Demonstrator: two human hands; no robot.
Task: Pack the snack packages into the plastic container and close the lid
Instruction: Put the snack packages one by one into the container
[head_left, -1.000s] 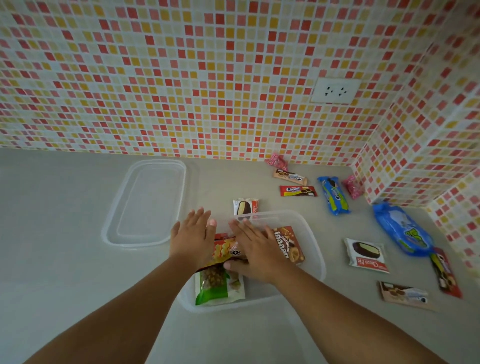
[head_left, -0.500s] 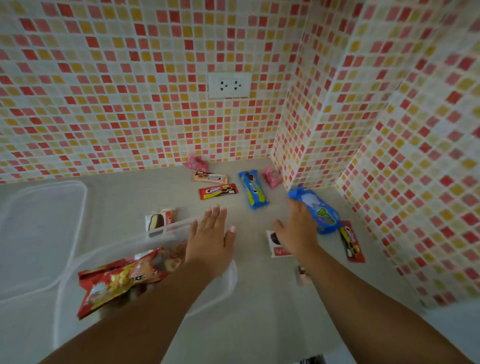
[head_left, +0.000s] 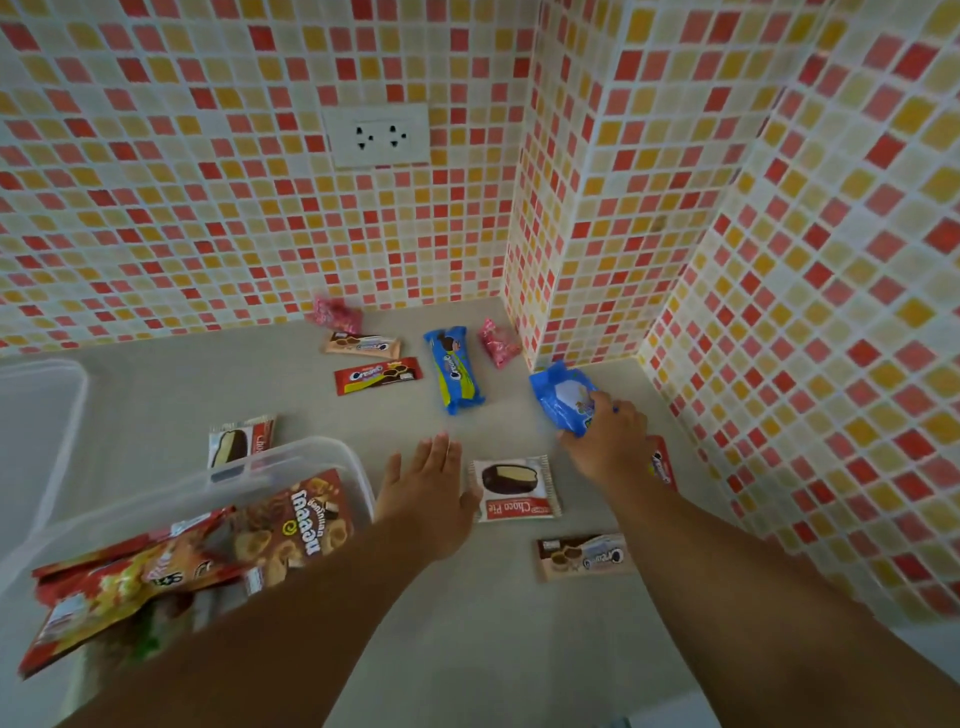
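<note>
Mosaic tiles in red, orange and cream back a pale grey bench (head_left: 156, 395). At lower left the plastic container (head_left: 332, 457) holds a few large snack bags; its lid (head_left: 72, 384) lies off, at the left edge. I judge packing under halfway: some ten small packs remain scattered across the middle and right. Right hand (head_left: 608, 441), at centre right, closes its grip on the blue packet (head_left: 563, 395). Left hand (head_left: 426, 488) hovers flat, fingers spread, holding nothing, beside a Choco Pie (head_left: 514, 488).
</note>
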